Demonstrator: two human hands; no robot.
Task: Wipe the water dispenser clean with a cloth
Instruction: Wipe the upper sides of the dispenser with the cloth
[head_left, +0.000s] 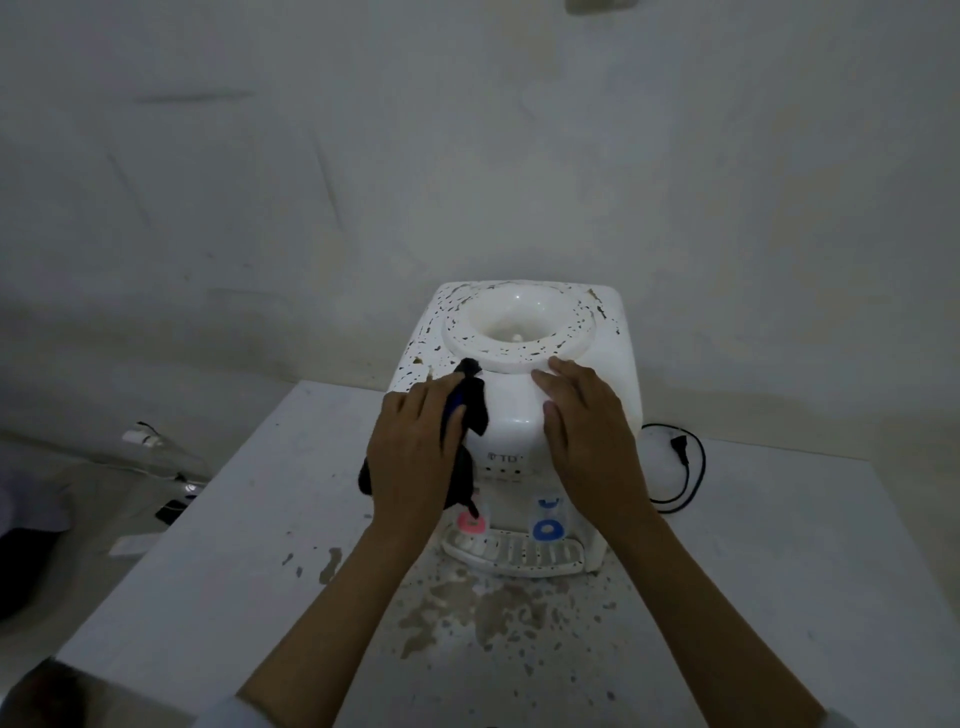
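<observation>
Fingers (441, 395) of left hand (410, 457): curled, gripping dark cloth (470, 405) against water dispenser (519, 395), frame centre on the surface (779, 571). Speckled grime lies up-left of the cloth. Right hand (587, 431): fingers flat, bracing the top.

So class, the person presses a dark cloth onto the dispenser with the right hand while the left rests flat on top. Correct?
Not quite: the head view shows the left hand holding the dark cloth on the dispenser, while the right hand rests flat.

Dim room: stained white wall (363, 156) behind a speckled, perhaps dirty table (779, 545).
</observation>
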